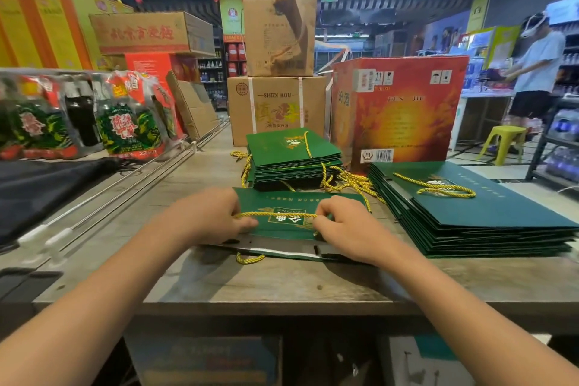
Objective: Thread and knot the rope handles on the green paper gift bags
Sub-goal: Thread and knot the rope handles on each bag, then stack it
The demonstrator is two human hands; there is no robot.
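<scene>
1 green gift bag (291, 226) lies flat at the centre of the frame on the wooden table (250, 285), with a gold rope (275, 214) stretched across it. I have my left hand (213, 216) pinching one end and my right hand (341, 229) pinching the other. A rope tail (249, 258) already pokes out at the bag's near edge, so I judge this bag part-threaded. Above it, 1 stack with handles (293, 157) looks finished; the larger stack at right (470, 216) looks mostly still to do.
</scene>
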